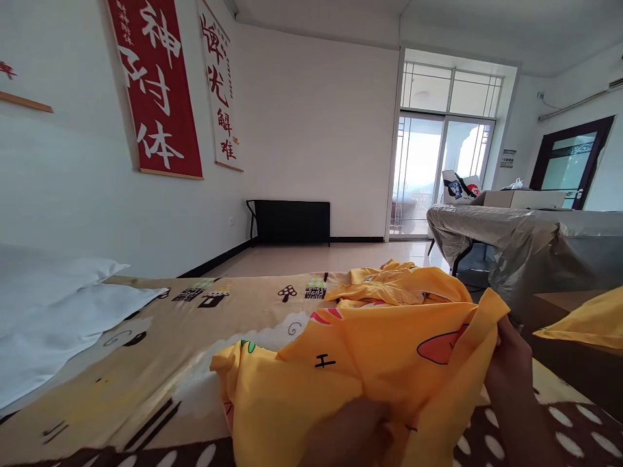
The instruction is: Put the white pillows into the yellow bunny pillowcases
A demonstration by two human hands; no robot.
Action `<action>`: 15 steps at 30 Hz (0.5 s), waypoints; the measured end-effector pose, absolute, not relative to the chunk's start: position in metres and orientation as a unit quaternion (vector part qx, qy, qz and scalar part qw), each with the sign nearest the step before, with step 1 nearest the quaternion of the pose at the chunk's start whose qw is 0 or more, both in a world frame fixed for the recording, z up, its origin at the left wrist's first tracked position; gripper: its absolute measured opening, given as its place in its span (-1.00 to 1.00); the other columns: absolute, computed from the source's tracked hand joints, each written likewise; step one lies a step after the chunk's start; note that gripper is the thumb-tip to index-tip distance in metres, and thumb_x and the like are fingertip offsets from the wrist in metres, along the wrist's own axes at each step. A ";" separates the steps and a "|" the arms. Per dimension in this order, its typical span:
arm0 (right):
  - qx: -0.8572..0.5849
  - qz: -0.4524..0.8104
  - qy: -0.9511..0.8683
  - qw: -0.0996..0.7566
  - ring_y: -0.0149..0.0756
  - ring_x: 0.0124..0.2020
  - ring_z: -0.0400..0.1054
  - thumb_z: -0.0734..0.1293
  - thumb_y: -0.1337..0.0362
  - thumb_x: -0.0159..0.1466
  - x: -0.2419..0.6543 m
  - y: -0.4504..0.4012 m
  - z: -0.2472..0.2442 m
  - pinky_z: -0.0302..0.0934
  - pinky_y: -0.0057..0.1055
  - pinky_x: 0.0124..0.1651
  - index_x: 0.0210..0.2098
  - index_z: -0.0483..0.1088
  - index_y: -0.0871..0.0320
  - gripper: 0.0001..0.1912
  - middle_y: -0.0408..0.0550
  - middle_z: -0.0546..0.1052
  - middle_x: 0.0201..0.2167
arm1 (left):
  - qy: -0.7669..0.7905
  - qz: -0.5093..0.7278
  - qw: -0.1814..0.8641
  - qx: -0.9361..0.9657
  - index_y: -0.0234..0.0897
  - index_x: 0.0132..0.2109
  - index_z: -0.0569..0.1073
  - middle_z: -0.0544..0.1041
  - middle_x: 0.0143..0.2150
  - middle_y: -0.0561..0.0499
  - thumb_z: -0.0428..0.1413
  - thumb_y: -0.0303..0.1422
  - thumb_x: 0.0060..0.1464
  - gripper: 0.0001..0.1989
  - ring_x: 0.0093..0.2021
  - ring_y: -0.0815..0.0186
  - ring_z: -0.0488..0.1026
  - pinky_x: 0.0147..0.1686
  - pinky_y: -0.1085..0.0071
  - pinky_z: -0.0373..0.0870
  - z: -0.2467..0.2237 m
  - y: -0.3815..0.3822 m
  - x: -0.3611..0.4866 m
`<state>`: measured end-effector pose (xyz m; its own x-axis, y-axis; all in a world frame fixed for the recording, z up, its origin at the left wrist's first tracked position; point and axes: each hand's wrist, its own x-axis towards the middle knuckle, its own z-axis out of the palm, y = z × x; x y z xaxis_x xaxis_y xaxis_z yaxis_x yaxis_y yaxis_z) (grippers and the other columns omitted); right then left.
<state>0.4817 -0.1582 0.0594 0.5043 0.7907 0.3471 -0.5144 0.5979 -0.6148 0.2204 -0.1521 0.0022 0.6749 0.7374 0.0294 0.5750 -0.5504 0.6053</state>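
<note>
A yellow pillowcase with a printed cartoon pattern is spread up in front of me above the bed. My right hand is closed on its right edge near the raised corner, with the fingertips partly behind the cloth. Low in the middle, my left hand is blurred. It seems to pinch a fold of the same pillowcase, though its fingertips are hard to make out. Just behind lies a crumpled heap of yellow printed cloth on the bed.
White pillows lie at the left on a beige patterned bed sheet. At the right, more yellow cloth rests on a brown cardboard box. A plastic-covered table stands behind; a black folded panel leans by the wall.
</note>
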 end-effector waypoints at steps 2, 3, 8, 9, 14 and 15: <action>-0.217 0.385 -0.308 0.843 -0.56 -0.76 -0.01 0.47 0.15 0.00 0.483 -0.158 0.065 0.08 -0.55 -0.69 -0.57 0.20 0.10 -0.65 -0.35 0.09 -0.79 | 0.422 0.231 0.262 0.837 -0.26 -0.30 0.38 0.46 -0.35 0.01 -0.10 -0.26 0.22 -0.76 -0.32 0.31 0.40 -0.29 0.37 0.32 0.017 -0.139 0.203; -0.212 0.387 -0.307 0.843 -0.57 -0.76 -0.02 0.48 0.16 0.00 0.485 -0.156 0.067 0.08 -0.57 -0.69 -0.57 0.17 0.11 -0.63 -0.36 0.08 -0.79 | 0.447 0.298 0.244 0.807 -0.26 -0.36 0.35 0.42 -0.44 0.04 -0.12 -0.25 0.21 -0.73 -0.38 0.31 0.38 -0.35 0.40 0.29 0.025 -0.134 0.191; -0.198 0.433 -0.313 0.822 -0.60 -0.73 -0.14 0.48 0.26 -0.02 0.485 -0.141 0.068 -0.03 -0.64 -0.70 -0.61 0.09 0.15 -0.58 -0.36 0.04 -0.79 | 0.510 0.637 0.149 0.559 -0.24 -0.30 0.36 0.43 -0.44 0.08 0.06 -0.09 0.00 -0.70 -0.42 0.34 0.37 -0.44 0.49 0.28 0.074 -0.136 0.136; -0.202 0.445 -0.320 0.811 -0.60 -0.72 -0.14 0.48 0.27 -0.03 0.483 -0.138 0.066 -0.03 -0.63 -0.69 -0.62 0.10 0.15 -0.58 -0.36 0.04 -0.79 | 0.525 0.677 0.132 0.499 -0.24 -0.26 0.38 0.46 -0.39 0.07 0.09 -0.10 -0.04 -0.70 -0.42 0.34 0.37 -0.46 0.50 0.29 0.083 -0.143 0.130; -0.252 0.464 -0.417 0.739 -0.56 -0.69 -0.07 0.46 0.19 0.04 0.469 -0.133 0.057 -0.03 -0.55 -0.62 -0.57 0.25 0.16 -0.69 -0.33 0.09 -0.76 | 0.595 0.738 0.094 0.304 -0.20 -0.21 0.46 0.47 -0.46 0.11 0.13 -0.22 -0.11 -0.73 -0.54 0.42 0.29 -0.62 0.56 0.23 0.119 -0.190 0.123; -0.271 0.453 -0.426 0.734 -0.56 -0.68 -0.07 0.46 0.17 0.05 0.468 -0.132 0.056 -0.04 -0.54 -0.61 -0.54 0.28 0.17 -0.70 -0.33 0.09 -0.75 | 0.599 0.736 0.090 0.301 -0.19 -0.23 0.47 0.46 -0.49 0.12 0.14 -0.24 -0.15 -0.73 -0.55 0.42 0.29 -0.64 0.58 0.22 0.123 -0.198 0.123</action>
<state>0.4681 -0.1320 0.0558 0.2255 0.8968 0.3806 -0.4353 0.4423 -0.7842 0.1231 -0.1980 0.1226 -0.8022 0.4937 0.3358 0.2290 -0.2650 0.9367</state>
